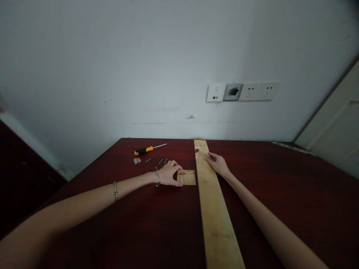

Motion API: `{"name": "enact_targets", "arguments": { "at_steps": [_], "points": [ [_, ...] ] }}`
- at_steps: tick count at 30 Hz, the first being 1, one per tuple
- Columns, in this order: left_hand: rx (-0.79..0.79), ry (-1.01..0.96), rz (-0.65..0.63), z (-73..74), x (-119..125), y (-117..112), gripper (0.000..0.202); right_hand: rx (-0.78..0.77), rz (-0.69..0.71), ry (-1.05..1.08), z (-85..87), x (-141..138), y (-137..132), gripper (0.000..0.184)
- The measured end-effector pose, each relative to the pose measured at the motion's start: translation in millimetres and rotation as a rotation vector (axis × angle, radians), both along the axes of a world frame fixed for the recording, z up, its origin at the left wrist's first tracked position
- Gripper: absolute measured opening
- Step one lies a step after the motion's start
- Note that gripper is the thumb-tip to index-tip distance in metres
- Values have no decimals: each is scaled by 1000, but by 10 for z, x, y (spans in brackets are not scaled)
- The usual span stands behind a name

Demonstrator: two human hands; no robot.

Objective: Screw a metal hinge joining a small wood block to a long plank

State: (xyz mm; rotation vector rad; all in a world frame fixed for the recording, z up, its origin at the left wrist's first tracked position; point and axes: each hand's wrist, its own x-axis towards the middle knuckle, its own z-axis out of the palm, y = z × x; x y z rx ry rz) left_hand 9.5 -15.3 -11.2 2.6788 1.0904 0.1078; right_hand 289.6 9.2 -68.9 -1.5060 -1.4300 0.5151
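My left hand (170, 173) grips a small wooden block (187, 178) by its left end, with thumb and fingers on opposite edges. The block lies flat on the table, its right end close against a long wooden board (209, 194). That board runs from the wall towards me. My right hand (218, 164) is at the board's right edge near the far end, its fingertips closed on that edge. Beyond my left hand lie several small metal screws (160, 161), a metal hinge plate (137, 160) and a screwdriver (146, 150) with a yellow and black handle.
The dark red table (266, 179) meets a white wall (140, 74) at the back. A row of sockets (243, 92) is mounted on the wall. A thin pale strip (293, 148) lies at the table's far right, near a white door (336, 127).
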Motion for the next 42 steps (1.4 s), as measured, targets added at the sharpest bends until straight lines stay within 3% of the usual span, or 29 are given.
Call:
{"name": "enact_targets", "arguments": {
  "at_steps": [17,28,30,34,38,42],
  "points": [
    [20,-2,-33,-24,-28,25,68,-13,-5,-10,17,-1,-16,46],
    [-30,-8,-34,41,-7,16,95,34,-14,95,29,-34,-15,43],
    [-35,-69,-46,72,-21,21,87,59,-60,127,35,-36,-30,43],
    [6,-256,-29,171,-78,108,48,94,-145,200,44,-25,-68,43],
    [9,-540,137,357,-182,354,17,111,-165,235,41,-20,-85,37],
    [50,-684,269,620,-391,621,15,114,-153,222,34,-27,-91,33]
  ]
}}
